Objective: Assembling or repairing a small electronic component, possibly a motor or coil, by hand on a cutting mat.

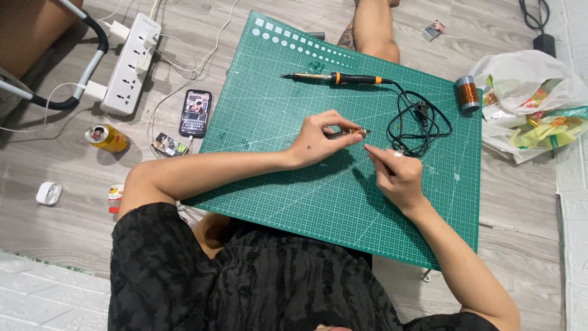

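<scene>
Copper-wound rod (350,133) pinched in left fingers (343,125), right fingers (375,153) pressed together just beside.

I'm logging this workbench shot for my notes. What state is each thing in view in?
left hand: pinching a small copper-wound rod
copper-wound rod: held just above the mat
right hand: fingertips pinched together beside the rod's tip
soldering iron: lying flat on the cutting mat, untouched
iron's cord: loosely coiled
copper wire spool: upright at the mat's edge
phone: screen lit
drink can: lying on its side
</scene>
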